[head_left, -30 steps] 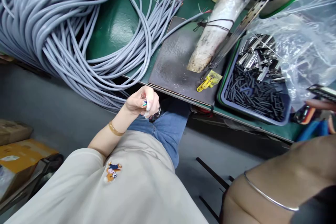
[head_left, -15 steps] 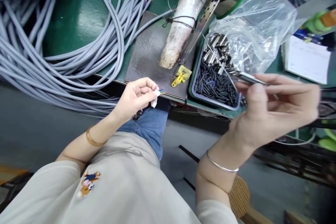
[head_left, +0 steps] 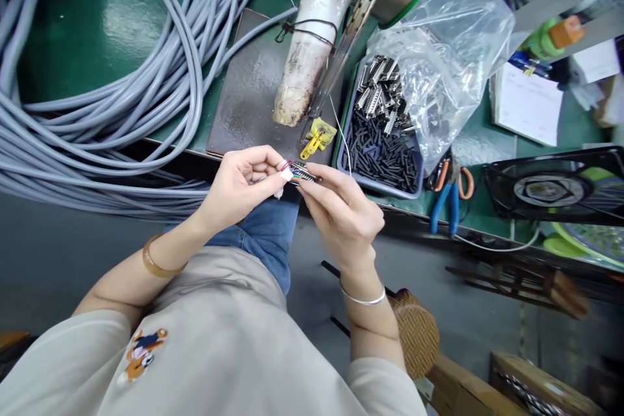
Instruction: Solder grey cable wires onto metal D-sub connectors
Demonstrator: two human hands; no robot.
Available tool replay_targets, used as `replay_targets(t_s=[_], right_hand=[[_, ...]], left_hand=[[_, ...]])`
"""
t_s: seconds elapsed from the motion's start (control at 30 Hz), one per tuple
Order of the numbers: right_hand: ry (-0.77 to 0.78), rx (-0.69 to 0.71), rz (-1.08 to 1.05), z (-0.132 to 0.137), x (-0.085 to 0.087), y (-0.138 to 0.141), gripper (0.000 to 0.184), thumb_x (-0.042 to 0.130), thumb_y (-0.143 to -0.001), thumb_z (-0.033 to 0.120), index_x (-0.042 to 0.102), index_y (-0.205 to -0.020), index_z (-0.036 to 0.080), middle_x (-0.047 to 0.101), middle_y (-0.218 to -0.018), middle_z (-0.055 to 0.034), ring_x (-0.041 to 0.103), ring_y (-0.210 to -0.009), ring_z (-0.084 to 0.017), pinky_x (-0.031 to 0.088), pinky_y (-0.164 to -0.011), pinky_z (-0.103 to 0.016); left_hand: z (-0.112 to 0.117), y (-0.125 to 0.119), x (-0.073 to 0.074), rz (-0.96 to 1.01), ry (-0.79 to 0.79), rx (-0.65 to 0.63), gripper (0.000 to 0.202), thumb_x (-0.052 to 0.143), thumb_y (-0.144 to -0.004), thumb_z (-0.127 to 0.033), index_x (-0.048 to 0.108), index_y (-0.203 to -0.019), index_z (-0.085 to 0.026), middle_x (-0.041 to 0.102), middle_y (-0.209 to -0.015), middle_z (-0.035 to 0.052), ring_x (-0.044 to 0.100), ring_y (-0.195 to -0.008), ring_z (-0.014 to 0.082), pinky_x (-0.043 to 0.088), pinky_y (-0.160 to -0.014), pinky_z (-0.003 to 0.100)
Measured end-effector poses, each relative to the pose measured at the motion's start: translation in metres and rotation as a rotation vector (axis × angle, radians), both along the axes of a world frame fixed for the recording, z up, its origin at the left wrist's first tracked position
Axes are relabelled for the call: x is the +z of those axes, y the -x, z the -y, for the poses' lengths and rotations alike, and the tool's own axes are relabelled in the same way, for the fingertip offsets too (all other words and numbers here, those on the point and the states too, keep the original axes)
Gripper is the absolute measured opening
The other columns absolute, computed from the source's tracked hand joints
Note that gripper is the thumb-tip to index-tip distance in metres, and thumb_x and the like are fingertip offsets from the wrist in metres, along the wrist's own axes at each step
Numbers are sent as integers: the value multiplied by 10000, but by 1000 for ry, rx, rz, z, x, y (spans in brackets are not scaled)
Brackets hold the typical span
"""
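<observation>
Closed at the fingertips, my left hand (head_left: 241, 183) pinches a bunch of thin coloured wires (head_left: 295, 175). White material wraps its thumb tip, and more white shows just below. My right hand (head_left: 344, 208) grips a small metal multi-pin connector (head_left: 306, 172) between thumb and fingers. Connector and wire ends meet between the two hands; whether they are joined is too small to tell. Just beyond the hands, a yellow clip (head_left: 316, 138) lies on a dark board (head_left: 244, 91). A soldering iron (head_left: 336, 62) slants down above it, beside a white wrapped post (head_left: 309, 45).
Grey cables (head_left: 180, 71) fill the left side. To the right, a tray (head_left: 341, 166) holds black tubes (head_left: 385, 149) and metal connectors (head_left: 383, 88), with a plastic bag (head_left: 453, 45) behind. Blue-handled pliers (head_left: 446, 205) and a black fan (head_left: 556, 185) sit further right.
My right hand has moved left from over the tray to meet my left hand, with the connector now at the wires. The view has shifted slightly right.
</observation>
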State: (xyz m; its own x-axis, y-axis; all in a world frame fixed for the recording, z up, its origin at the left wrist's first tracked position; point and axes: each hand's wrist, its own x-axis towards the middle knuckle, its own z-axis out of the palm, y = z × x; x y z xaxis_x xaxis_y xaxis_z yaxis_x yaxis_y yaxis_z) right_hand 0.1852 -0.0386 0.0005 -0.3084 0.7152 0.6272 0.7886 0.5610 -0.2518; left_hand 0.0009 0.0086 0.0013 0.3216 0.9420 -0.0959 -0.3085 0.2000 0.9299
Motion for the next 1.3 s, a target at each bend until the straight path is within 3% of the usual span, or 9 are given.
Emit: replay_targets(t_s=[0.1, 0.2, 0.3, 0.6, 0.8, 0.97, 1.13, 1.3], right_hand=[[77, -53, -301, 2, 0, 2, 156, 681, -925, 114, 683, -1016, 241, 786, -1126, -48, 771, -1002, -176, 652, -863, -314], [188, -148, -610, 2, -5, 7, 43, 616, -975, 188, 630, -965, 227, 780, -1098, -55, 772, -990, -183, 665, -803, -329], [266, -188, -759, -2, -13, 13, 88, 660, -957, 242, 596, -900, 223, 783, -1082, -54, 783, -922, -174, 664, -755, -308], [170, -168, -694, -14, -21, 23, 74, 685, -932, 204, 631, -892, 237, 796, -1062, -43, 779, -1026, -204, 665, -896, -405], [129, -163, -655, -19, -20, 22, 94, 681, -930, 186, 623, -886, 245, 796, -1065, -36, 781, -1018, -208, 669, -875, -413], [140, -184, -716, -20, -21, 22, 88, 690, -935, 206, 612, -909, 237, 796, -1034, -36, 787, -981, -198, 672, -798, -363], [185, -179, -818, -13, -25, 24, 103, 665, -964, 270, 570, -933, 243, 799, -1022, -35, 794, -930, -186, 661, -713, -315], [253, -54, -784, 0, -33, 26, 73, 652, -963, 231, 590, -994, 255, 806, -1108, -35, 800, -877, -178, 650, -663, -297]], left_hand=[[-1, -1, 0, -3, -7, 9, 183, 851, -705, -184, 679, -718, -123, 652, -631, -15, 589, -547, 54, 476, -537, 140], [-3, -2, 0, -43, -27, 33, 167, 824, -721, -215, 684, -708, -126, 638, -641, -14, 494, -484, 30, 383, -451, 142], [-4, -4, -1, -86, -41, 61, 153, 811, -714, -231, 700, -710, -126, 674, -735, 9, 410, -451, 9, 291, -390, 159], [-10, -12, -8, -163, -113, 139, 133, 761, -734, -219, 677, -671, -138, 690, -728, 28, 581, -643, 91, 447, -552, 175], [-15, -12, -4, -127, -125, 130, 148, 752, -743, -203, 645, -663, -140, 713, -782, 22, 613, -700, 96, 473, -598, 174], [-15, -10, -5, -122, -67, 130, 137, 771, -720, -207, 665, -664, -140, 687, -731, 17, 550, -591, 65, 411, -501, 159], [-11, -3, -5, -73, 39, 25, 164, 817, -711, -242, 700, -676, -133, 762, -908, 59, 423, -399, -5, 296, -345, 166], [-10, 3, -5, 8, 107, -67, 168, 855, -693, -254, 726, -700, -146, 699, -683, 8, 430, -366, 11, 283, -342, 158]])
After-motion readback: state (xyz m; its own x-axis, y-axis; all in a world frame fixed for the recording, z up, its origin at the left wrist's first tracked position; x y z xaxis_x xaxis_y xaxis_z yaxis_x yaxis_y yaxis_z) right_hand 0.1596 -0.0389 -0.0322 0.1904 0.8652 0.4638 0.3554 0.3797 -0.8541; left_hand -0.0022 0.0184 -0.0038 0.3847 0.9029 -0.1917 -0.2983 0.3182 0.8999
